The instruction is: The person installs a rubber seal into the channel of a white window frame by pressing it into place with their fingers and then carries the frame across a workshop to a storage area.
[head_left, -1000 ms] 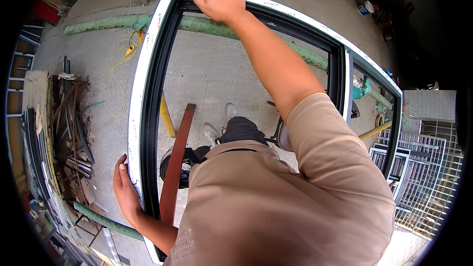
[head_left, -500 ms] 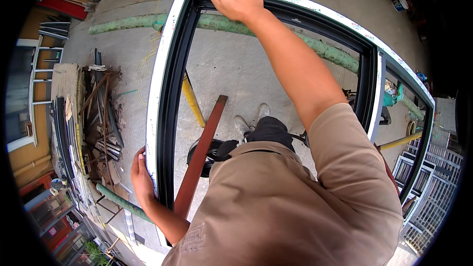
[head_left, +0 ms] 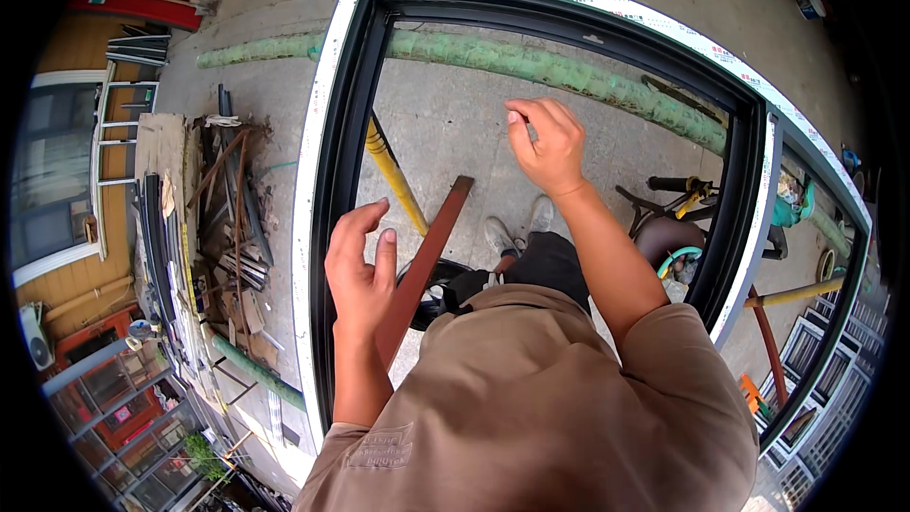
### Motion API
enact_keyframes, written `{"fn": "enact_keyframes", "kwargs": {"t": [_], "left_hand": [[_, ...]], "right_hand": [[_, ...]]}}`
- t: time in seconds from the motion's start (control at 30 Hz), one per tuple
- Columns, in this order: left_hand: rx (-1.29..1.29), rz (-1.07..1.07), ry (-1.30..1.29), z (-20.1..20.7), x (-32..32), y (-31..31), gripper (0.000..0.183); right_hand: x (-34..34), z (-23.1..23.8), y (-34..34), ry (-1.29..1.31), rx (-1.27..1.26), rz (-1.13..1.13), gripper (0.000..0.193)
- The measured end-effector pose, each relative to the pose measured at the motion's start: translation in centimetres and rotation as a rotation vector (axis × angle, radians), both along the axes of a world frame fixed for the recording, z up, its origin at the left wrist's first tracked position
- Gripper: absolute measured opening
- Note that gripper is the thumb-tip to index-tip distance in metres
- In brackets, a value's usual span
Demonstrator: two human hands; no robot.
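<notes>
A large window frame (head_left: pixel 316 147), black inside with white printed film along its outer faces, surrounds me at about waist height or higher. Over its left side is my left hand (head_left: pixel 360 270), fingers and thumb apart, holding nothing that I can see. My right hand (head_left: pixel 550 144) hovers inside the main opening, away from the frame. Its fingers curl in and the thumb tip meets the index finger; whether anything small sits between them is hidden. A dark red bar (head_left: pixel 422 270) slants below, close to my left hand.
A green wrapped pole (head_left: pixel 559 71) crosses beyond me under the frame. A yellow post (head_left: pixel 396 175) stands at the left, a second yellow bar (head_left: pixel 801 292) at the right. Scrap lengths (head_left: pixel 232 199) lie piled left. Wheeled equipment with a black handle (head_left: pixel 668 184) is near my right.
Both hands have let go of the frame. My right hand has come back from the far rail toward me, and my left has moved inward and up from the left side.
</notes>
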State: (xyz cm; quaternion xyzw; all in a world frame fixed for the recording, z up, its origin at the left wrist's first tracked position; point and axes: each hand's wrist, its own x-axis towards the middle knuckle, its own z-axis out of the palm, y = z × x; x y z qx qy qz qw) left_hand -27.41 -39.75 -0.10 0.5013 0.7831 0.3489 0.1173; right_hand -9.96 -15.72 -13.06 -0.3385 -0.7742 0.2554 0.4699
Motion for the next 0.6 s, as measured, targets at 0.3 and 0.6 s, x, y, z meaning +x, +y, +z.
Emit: {"fn": "enact_keyframes", "kwargs": {"t": [0.3,0.6], "left_hand": [[0.119,-0.132,0.178,1.4,-0.3,11.1,0.025],[-0.029,0.227,0.346,1.8,-11.1,17.2,0.046]], "right_hand": [[7.1,5.6,7.7,-0.087,0.398,-0.426,0.018],[6.6,8.8,13.6,-0.219,0.408,-0.674,0.021]]}}
